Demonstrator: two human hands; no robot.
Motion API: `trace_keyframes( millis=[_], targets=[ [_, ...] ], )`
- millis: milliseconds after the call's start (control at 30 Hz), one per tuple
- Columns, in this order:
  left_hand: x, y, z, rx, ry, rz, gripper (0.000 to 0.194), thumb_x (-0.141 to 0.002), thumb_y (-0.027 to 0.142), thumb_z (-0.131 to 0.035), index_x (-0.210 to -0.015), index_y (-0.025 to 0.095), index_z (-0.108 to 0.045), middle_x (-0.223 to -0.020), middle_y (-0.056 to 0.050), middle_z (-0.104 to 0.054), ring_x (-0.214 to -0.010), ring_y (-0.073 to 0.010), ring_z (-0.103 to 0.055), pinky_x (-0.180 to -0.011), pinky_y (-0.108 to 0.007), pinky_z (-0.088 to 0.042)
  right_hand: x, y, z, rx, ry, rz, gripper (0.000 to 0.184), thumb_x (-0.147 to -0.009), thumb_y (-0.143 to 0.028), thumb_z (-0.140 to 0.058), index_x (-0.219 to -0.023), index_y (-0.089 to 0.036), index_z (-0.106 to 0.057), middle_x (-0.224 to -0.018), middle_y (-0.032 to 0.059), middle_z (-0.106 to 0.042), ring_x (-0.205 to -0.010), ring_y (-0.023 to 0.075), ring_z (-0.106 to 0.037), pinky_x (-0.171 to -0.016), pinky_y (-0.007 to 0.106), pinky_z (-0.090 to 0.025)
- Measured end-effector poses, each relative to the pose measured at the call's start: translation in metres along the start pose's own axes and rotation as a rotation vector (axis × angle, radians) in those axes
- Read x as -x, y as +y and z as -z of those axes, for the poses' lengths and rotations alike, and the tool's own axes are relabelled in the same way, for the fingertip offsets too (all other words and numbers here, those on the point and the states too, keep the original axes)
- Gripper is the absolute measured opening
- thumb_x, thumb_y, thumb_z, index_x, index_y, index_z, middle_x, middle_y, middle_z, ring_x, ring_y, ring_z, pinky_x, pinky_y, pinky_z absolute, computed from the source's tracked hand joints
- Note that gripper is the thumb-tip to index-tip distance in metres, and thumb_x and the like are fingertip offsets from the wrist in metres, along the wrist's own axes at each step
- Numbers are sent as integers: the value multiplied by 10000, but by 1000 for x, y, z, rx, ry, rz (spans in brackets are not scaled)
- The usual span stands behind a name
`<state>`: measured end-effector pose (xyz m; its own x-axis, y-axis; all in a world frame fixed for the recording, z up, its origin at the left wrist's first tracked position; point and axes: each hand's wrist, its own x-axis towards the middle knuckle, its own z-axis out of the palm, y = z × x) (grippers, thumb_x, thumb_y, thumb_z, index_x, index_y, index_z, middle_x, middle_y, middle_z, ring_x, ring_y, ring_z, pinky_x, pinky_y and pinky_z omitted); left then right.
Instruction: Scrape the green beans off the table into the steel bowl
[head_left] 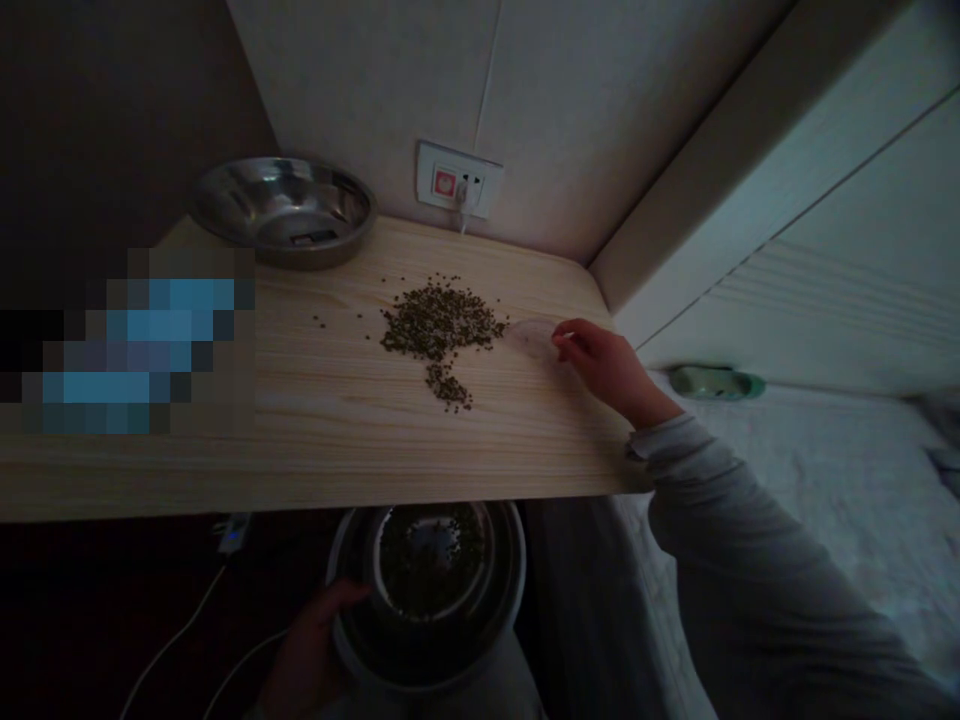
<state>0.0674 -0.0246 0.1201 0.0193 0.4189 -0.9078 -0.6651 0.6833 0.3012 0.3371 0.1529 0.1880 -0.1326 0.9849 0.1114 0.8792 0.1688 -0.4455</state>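
Note:
A pile of small dark greenish-brown beans (442, 318) is spread over the light wooden tabletop (337, 440), with a smaller trail toward the front. At the pile's right edge, my right hand (596, 362) pinches a thin, see-through plastic piece (529, 338); its exact kind I cannot make out. Below the table's front edge, my left hand (319, 640) grips the rim of a round, wide-rimmed bowl (517, 570) from the left. Dark beans lie in its middle. Shadow hides part of the left hand's fingers.
A shiny steel basin (281, 250) stands at the back left with a dark object inside. Behind the table, a plug sits in a wall socket (459, 180). A blurred-out blue patch covers the left. White cables (180, 625) hang below; pale bedding (817, 470) lies right.

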Motion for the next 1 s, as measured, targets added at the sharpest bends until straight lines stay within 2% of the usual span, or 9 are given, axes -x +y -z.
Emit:
trace_keyframes(
  millis=[167, 300, 433, 600, 800, 900, 1000],
  targets=[
    [2, -1, -4, -68, 35, 50, 364, -688, 19, -442, -388, 140, -607, -387, -21, -574, -363, -122, -529, -422, -209, -468, 20, -27, -8, -133, -102, 88, 242, -808, -329, -379, -880, -153, -529, -654, 6, -577, -604, 93, -523, -584, 206, -396],
    [7, 1, -10, -76, 71, 14, 395, -677, 5, -425, -337, 143, -568, -359, -11, -555, -323, -109, -501, -369, -195, -437, 27, -45, -19, -173, -151, 121, 231, -814, -311, -372, -880, -158, -532, -698, 12, -582, -629, 96, -515, -584, 203, -391],
    [9, 2, -12, -80, 62, 43, 362, -691, 35, -426, -396, 137, -610, -406, -40, -593, -368, -144, -537, -425, -242, -472, 25, -51, -25, -169, -149, 117, 230, -813, -300, -376, -883, -153, -538, -656, 4, -570, -582, 92, -490, -568, 208, -365],
    [10, 2, -14, -26, 109, 16, 370, -673, 14, -419, -369, 130, -596, -386, -41, -581, -377, -141, -546, -459, -233, -488, 30, -58, -24, -178, -224, 152, 235, -815, -301, -377, -892, -154, -544, -662, 1, -575, -591, 87, -495, -577, 201, -360],
    [7, 3, -9, -33, 70, 48, 333, -682, 45, -446, -398, 129, -599, -410, -50, -591, -432, -169, -582, -456, -247, -495, 34, -64, -24, -172, -238, 158, 236, -813, -297, -382, -893, -146, -544, -624, -4, -552, -561, 85, -474, -562, 204, -346],
    [9, 6, -8, 7, 99, 46, 334, -680, 37, -441, -400, 134, -595, -415, -39, -599, -427, -156, -582, -444, -222, -489, 37, -67, -25, -196, -283, 180, 223, -813, -289, -384, -896, -156, -542, -686, 5, -578, -609, 92, -499, -595, 211, -359],
    [11, 10, -8, 10, 113, 33, 327, -680, 38, -432, -420, 118, -614, -431, -53, -611, -487, -189, -608, -506, -263, -513, 40, -69, -26, -221, -294, 198, 223, -819, -288, -374, -900, -160, -537, -734, 15, -591, -650, 101, -514, -616, 215, -369]
  ],
)
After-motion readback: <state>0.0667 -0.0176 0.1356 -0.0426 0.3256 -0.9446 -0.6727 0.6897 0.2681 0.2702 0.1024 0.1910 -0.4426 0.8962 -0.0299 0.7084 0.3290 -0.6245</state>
